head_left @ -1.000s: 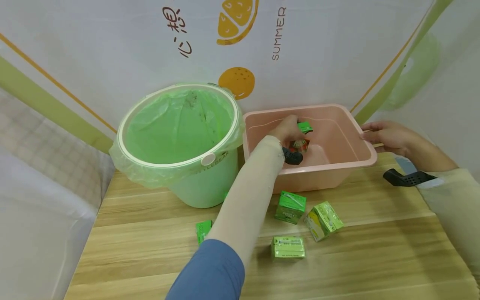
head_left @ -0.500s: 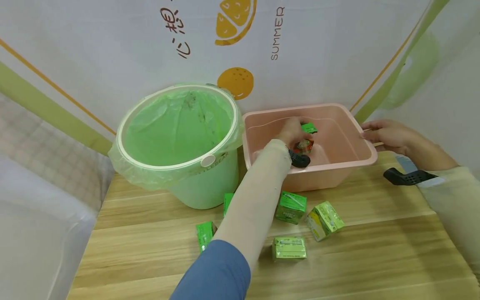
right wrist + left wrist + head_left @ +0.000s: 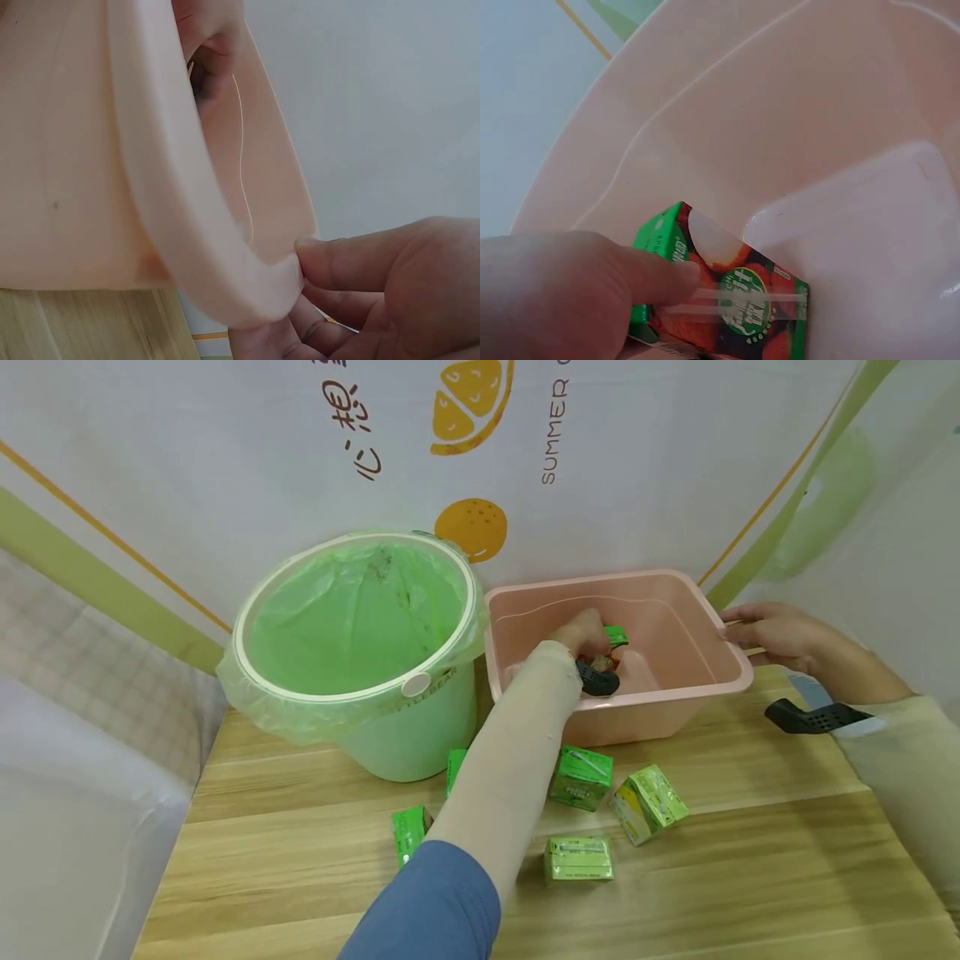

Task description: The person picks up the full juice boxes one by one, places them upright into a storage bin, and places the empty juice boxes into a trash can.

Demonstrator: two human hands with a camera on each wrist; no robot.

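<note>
Inside the pink plastic basin (image 3: 637, 697), my left hand (image 3: 585, 633) grips a small juice box (image 3: 739, 307). Its front is printed with red fruit, its edges are green, and a wrapped straw lies across it. The thumb presses on that front; the other fingers are mostly hidden. In the head view only bits of the box show beyond the hand. At the basin's right end, my right hand (image 3: 783, 633) pinches the rim, thumb on top and fingers beneath, as the right wrist view shows.
A green bucket (image 3: 408, 743) lined with a thin bag stands left of the basin. Several small drink boxes sit on the wooden table (image 3: 750, 860): a dark green box (image 3: 582, 777), light green boxes (image 3: 649, 804), and others partly behind my left arm. A printed curtain (image 3: 622, 468) hangs behind.
My left hand first shifts slightly right inside the basin with the juice box, then sinks a little lower with it. My right hand stays on the rim.
</note>
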